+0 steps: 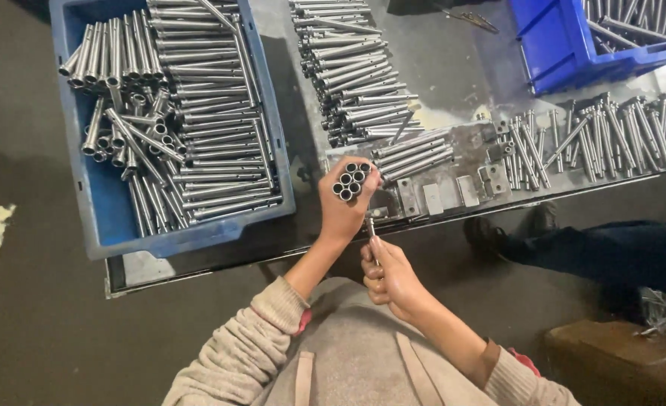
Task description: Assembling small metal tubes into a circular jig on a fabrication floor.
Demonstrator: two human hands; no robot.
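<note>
My left hand [342, 207] grips a bundle of several short metal tubes [351, 181], their open ends facing up toward the camera. Just below it, my right hand [390, 273] is closed around a thin metal rod or tool [372, 228] that points up toward the left hand. Both hands hover over the near edge of the metal worktable [212, 259], beside a small metal fixture [430, 197].
A blue crate [100, 203] full of metal tubes sits at left. More tubes lie stacked on the table [355, 75] and in a row at right [611, 135]. Another blue bin [566, 45] stands at top right. A person's dark-trousered leg and shoe [498, 233] show at right.
</note>
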